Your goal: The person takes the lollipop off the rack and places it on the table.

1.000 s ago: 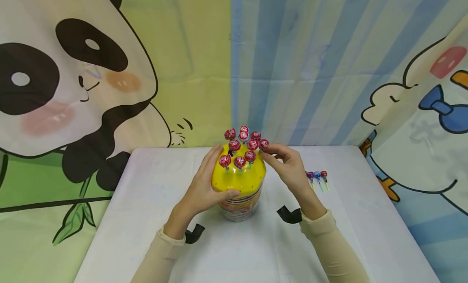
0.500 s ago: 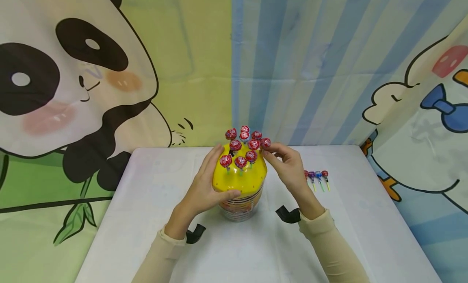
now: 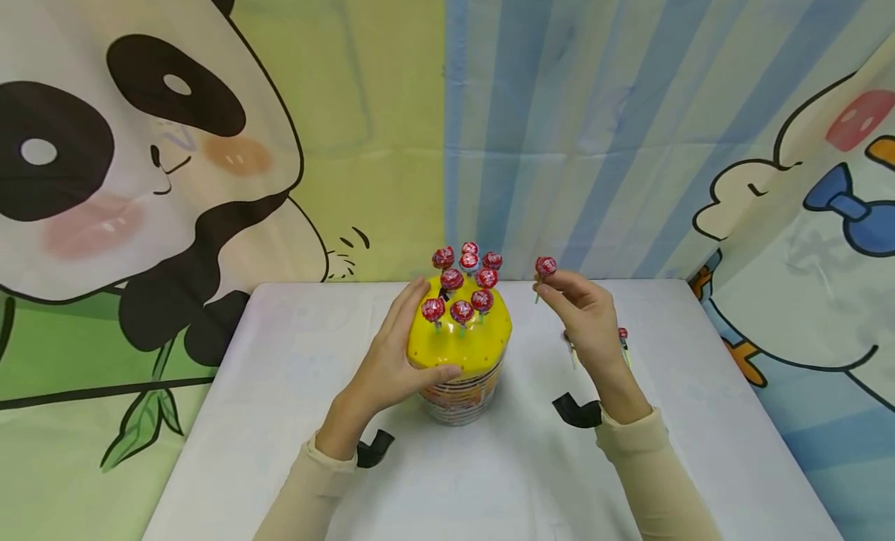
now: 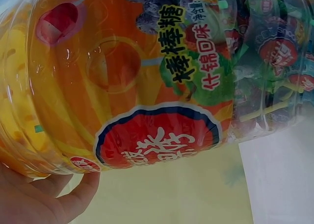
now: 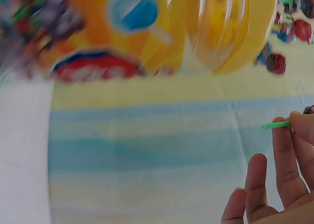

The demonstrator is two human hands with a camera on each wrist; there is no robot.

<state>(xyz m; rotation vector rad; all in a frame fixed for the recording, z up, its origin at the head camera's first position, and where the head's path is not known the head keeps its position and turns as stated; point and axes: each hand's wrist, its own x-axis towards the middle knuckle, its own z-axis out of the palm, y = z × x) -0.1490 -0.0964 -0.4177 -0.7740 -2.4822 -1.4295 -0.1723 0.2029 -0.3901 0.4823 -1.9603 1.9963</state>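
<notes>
A clear plastic jar (image 3: 457, 405) with a yellow lid (image 3: 464, 350) stands on the table, and lollipops (image 3: 462, 312) in red wrappers stick up from the lid. My left hand (image 3: 384, 362) holds the lid from the left, thumb along its front. The left wrist view shows the jar's orange label (image 4: 157, 136) and wrapped lollipops inside. Right of the jar, my right hand (image 3: 583, 312) pinches one red lollipop (image 3: 545, 267) upright by its stick. The green stick (image 5: 274, 125) pokes out between thumb and fingertips in the right wrist view.
Behind my right wrist, loose lollipops (image 3: 624, 335) lie on the white-covered table (image 3: 294, 331), partly hidden. A printed curtain (image 3: 559, 137) hangs right behind the table's back edge. Black straps (image 3: 576, 410) stick out from both wrists.
My right hand has moved right, away from the lid, carrying the red lollipop that stood at the lid's right edge. My left hand stays on the lid.
</notes>
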